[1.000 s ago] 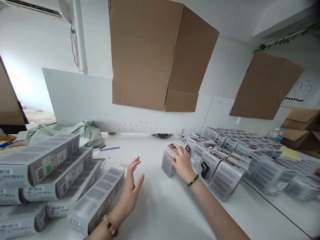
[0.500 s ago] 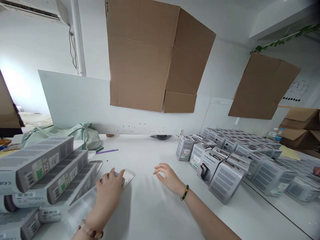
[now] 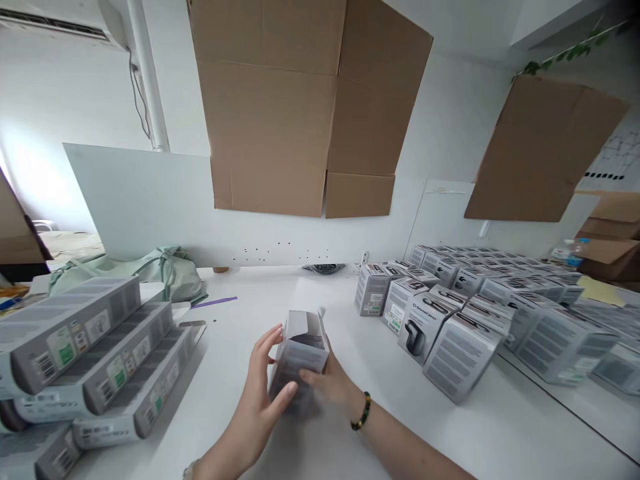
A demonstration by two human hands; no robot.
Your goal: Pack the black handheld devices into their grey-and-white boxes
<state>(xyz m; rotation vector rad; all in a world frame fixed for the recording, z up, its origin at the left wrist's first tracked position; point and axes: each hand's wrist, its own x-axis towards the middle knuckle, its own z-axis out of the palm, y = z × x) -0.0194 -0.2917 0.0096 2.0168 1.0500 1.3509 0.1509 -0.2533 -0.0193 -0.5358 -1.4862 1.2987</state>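
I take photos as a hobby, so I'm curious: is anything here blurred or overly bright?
Head view: the lower end of the box between the left hand and right hand is blurred; the wall at far left looks washed out.

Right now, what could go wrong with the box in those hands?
The flap on the gray box looks open, so it might crease if squeezed between the left hand and right hand. Also, the stacked boxes might slide if a left elbow bumped them.
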